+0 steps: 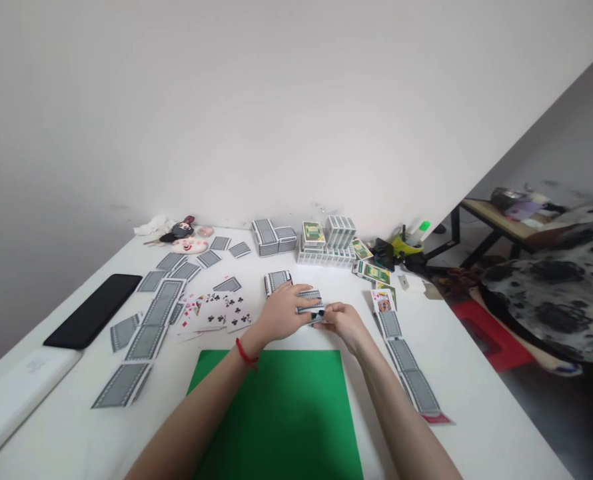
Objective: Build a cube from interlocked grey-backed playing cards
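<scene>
Centrally, the left hand stretches its fingers over grey-backed cards; whether it grips them, I cannot tell. Beside it, the right hand pinches their near edge. A light, level touch should avoid bending them or nudging the card stack just beyond the left hand.

"What stands beyond the hands?"
"A plain pale wall, scuffed low, in soft, even light, rising behind the white counter."
"And to the hands' right?"
"Past the wall's slanting edge, a dark-framed table with a light-brown top stands over a dark, blurred floor."
</scene>
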Tool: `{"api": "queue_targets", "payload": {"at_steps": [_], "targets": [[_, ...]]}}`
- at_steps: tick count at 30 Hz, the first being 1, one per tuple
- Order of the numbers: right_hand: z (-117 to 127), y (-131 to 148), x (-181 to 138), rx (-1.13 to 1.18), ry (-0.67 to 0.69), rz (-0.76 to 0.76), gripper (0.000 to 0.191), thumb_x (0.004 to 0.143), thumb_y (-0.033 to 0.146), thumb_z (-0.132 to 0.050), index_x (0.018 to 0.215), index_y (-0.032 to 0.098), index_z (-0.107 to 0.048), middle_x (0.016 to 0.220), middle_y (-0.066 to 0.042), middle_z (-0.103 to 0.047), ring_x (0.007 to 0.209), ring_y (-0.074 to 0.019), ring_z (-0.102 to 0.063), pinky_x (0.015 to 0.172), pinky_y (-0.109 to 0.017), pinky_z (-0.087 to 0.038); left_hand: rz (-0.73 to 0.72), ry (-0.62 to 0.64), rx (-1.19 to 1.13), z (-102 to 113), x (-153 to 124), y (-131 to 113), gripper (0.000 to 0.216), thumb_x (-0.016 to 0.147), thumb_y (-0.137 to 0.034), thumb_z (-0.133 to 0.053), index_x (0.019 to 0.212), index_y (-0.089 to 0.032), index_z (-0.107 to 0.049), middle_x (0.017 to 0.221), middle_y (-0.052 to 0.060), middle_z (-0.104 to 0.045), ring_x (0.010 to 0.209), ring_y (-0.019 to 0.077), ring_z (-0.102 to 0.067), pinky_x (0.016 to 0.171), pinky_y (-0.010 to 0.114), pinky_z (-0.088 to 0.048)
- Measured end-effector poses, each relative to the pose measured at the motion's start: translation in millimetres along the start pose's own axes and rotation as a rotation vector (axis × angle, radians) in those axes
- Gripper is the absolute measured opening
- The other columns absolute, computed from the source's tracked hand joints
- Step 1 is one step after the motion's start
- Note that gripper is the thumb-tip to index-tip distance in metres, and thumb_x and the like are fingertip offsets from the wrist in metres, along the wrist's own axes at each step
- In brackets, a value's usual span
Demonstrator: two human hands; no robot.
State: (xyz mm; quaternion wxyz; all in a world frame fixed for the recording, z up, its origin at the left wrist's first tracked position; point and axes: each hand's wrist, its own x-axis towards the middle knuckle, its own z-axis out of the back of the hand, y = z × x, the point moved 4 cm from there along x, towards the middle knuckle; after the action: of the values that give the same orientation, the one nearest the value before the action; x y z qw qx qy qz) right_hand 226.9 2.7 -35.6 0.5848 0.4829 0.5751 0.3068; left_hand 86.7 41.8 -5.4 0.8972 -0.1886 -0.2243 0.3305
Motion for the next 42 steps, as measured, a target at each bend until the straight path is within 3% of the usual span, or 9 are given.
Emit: {"api": "queue_targets", "payload": {"at_steps": [10, 15, 23, 28, 31, 35, 38, 40, 42], "targets": [[5, 0, -3, -0.024, 0.004, 0.084, 0.019, 0.049, 0.023, -0.073, 0.046, 0.016, -0.055, 0.05, 0.003, -0.054, 0.054, -0.0131, -0.055, 0.069, -0.033, -0.055, -0.039, -0.04, 0.084, -4, -6, -7, 0.036, 0.084, -0.025, -0.052, 0.119, -0.031, -0.057, 0.131, 0.004, -0.051, 0.119, 0.0238, -0.047, 0.108, 0.05, -0.026], [10, -7, -11, 0.034, -0.041, 0.2, 0.033, 0.05, 0.039, -0.079, 0.065, 0.017, -0.059, 0.065, -0.001, -0.064, 0.062, -0.0162, -0.062, 0.071, -0.035, -0.053, -0.089, -0.074, 0.112, -6, -10, -4, 0.033, 0.087, -0.037, -0.049, 0.117, -0.029, -0.058, 0.132, 0.006, -0.05, 0.121, 0.0233, -0.046, 0.108, 0.049, -0.026], [15, -17, -2, 0.063, -0.073, 0.291, 0.039, 0.051, 0.043, -0.078, 0.069, 0.019, -0.052, 0.082, -0.002, -0.065, 0.061, -0.0151, -0.062, 0.064, -0.033, -0.054, -0.104, -0.071, 0.167, -7, -9, -6, 0.029, 0.089, -0.031, -0.045, 0.113, -0.029, -0.062, 0.13, 0.005, -0.052, 0.116, 0.0222, -0.049, 0.106, 0.048, -0.03], [16, -18, 4, -0.063, 0.104, 0.357, 0.051, 0.068, 0.04, -0.069, 0.112, 0.021, -0.054, 0.061, 0.003, -0.062, 0.059, -0.016, -0.062, 0.07, -0.033, -0.051, -0.129, -0.074, 0.203, -9, -9, -5, 0.031, 0.092, -0.031, -0.039, 0.113, -0.028, -0.062, 0.129, 0.006, -0.053, 0.115, 0.0209, -0.05, 0.106, 0.047, -0.03], [18, -16, 5, -0.062, 0.249, 0.351, 0.07, 0.07, 0.037, -0.069, 0.133, 0.027, -0.039, 0.098, -0.004, -0.068, 0.062, -0.0135, -0.062, 0.072, -0.034, -0.051, -0.199, -0.061, 0.226, -8, -10, -5, 0.032, 0.092, -0.032, -0.04, 0.116, -0.025, -0.059, 0.13, 0.009, -0.052, 0.116, 0.0219, -0.049, 0.104, 0.045, -0.033], [20, -12, 7, -0.053, 0.404, 0.353, 0.077, 0.067, 0.03, -0.071, 0.134, 0.04, -0.034, 0.148, -0.007, -0.026, 0.063, -0.0094, -0.061, 0.069, -0.036, -0.053, -0.287, -0.035, 0.273, -5, -11, -6, 0.032, 0.09, -0.036, -0.044, 0.115, -0.022, -0.057, 0.128, 0.01, -0.053, 0.118, 0.0241, -0.047, 0.104, 0.046, -0.033], [20, -17, 10, -0.102, 0.446, 0.336, 0.08, 0.067, 0.028, -0.071, 0.136, 0.038, -0.032, 0.14, -0.007, -0.04, 0.065, -0.0106, -0.062, 0.069, -0.035, -0.054, -0.319, -0.048, 0.319, -7, -12, -7, 0.031, 0.091, -0.033, -0.043, 0.114, -0.02, -0.057, 0.126, 0.01, -0.055, 0.117, 0.0245, -0.049, 0.103, 0.045, -0.035], [19, -23, 12, -0.164, 0.422, 0.343, 0.077, 0.073, 0.029, -0.066, 0.139, 0.033, -0.027, 0.115, -0.006, -0.06, 0.062, -0.0108, -0.061, 0.067, -0.034, -0.054, -0.334, -0.067, 0.342, -10, -12, -8, 0.029, 0.091, -0.031, -0.042, 0.114, -0.02, -0.057, 0.125, 0.01, -0.056, 0.116, 0.0244, -0.05, 0.102, 0.045, -0.037], [18, -28, 14, -0.232, 0.394, 0.377, 0.074, 0.079, 0.029, -0.06, 0.142, 0.03, -0.021, 0.097, -0.004, -0.064, 0.058, -0.0104, -0.059, 0.064, -0.033, -0.054, -0.347, -0.093, 0.357, -13, -12, -8, 0.028, 0.091, -0.028, -0.041, 0.114, -0.019, -0.057, 0.124, 0.008, -0.057, 0.116, 0.0243, -0.05, 0.101, 0.044, -0.038]]}}
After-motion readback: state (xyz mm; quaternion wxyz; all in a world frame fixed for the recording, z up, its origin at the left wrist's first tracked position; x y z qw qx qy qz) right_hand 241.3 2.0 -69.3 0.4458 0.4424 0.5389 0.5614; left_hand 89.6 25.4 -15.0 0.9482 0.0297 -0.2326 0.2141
